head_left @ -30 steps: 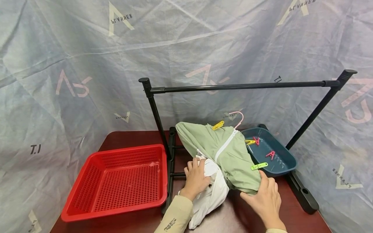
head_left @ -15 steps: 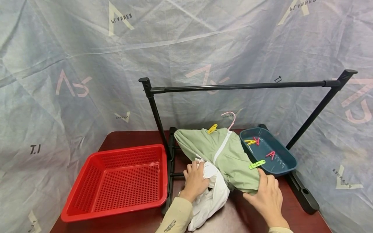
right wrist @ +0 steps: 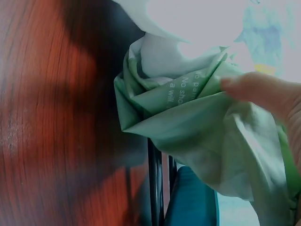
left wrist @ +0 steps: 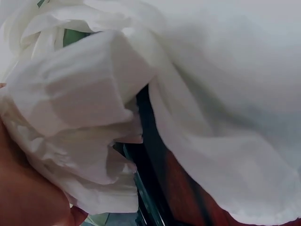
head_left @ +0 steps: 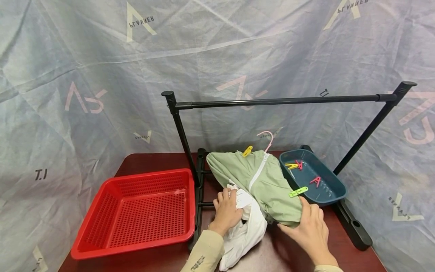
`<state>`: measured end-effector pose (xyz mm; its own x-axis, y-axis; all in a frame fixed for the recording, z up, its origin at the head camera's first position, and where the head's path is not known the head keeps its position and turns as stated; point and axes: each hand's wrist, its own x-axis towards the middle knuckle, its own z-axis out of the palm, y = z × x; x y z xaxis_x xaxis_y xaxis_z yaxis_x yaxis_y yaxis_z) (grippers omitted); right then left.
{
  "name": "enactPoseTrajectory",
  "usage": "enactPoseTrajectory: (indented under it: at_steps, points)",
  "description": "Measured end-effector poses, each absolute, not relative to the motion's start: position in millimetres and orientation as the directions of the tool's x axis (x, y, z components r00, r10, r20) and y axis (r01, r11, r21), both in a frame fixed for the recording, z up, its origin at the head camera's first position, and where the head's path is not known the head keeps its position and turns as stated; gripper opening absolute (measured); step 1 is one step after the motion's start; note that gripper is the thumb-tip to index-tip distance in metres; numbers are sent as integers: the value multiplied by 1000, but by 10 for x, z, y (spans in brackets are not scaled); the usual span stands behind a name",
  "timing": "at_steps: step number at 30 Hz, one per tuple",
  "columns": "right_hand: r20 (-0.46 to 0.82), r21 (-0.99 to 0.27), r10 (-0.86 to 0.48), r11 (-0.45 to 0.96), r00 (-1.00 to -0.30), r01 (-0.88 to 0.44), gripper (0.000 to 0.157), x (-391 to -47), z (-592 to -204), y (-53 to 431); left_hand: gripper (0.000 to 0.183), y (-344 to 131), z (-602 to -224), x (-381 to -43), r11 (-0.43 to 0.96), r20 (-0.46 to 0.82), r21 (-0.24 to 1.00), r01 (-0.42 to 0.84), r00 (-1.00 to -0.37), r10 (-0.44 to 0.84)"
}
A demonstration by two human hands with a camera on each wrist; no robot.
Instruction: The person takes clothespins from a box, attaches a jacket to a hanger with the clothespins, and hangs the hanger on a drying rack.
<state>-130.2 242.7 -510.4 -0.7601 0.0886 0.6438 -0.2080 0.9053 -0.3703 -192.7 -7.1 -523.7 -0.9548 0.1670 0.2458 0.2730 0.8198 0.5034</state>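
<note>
A light green jacket (head_left: 276, 189) with a white zipper lies slanted on a pink hanger (head_left: 269, 141), its hook sticking out at the top. One yellow clothespin (head_left: 247, 151) is on its upper edge and a lime green clothespin (head_left: 298, 192) on its lower right. My left hand (head_left: 227, 211) grips bunched white cloth (head_left: 249, 223) at the jacket's lower left; whether this is its lining, I cannot tell. My right hand (head_left: 310, 230) holds the jacket's lower right corner, the thumb lying on printed green fabric in the right wrist view. Most left fingers are hidden in the left wrist view.
A black rack with a crossbar (head_left: 272, 101) stands over the jacket. On the left sits a red perforated basket (head_left: 136, 247). A dark blue tray (head_left: 336, 189) with yellow and pink clothespins (head_left: 315, 181) is at the right. The tabletop (head_left: 149, 162) is dark red.
The jacket's top and the hanger hook have shifted left and slightly down over the first half second, then barely moved. Both hands keep their holds.
</note>
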Motion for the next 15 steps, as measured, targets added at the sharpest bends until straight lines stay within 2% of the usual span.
enactPoseTrajectory:
  at_steps: [3,10,15]
  points:
    - [634,-377,94,904,-768,-201,106,-1302,-5083,2411,56,-73,-5245,-1943,817,234,511,267,-958,167]
    - [668,-367,92,904,-738,-219,77,-1318,-5054,2393,57,-69,-5245,-1974,808,241,522,272,-956,166]
    - [695,-366,93,899,-713,-240,71,-1324,-5042,2378,57,-71,-5237,-1988,809,233,526,263,-959,160]
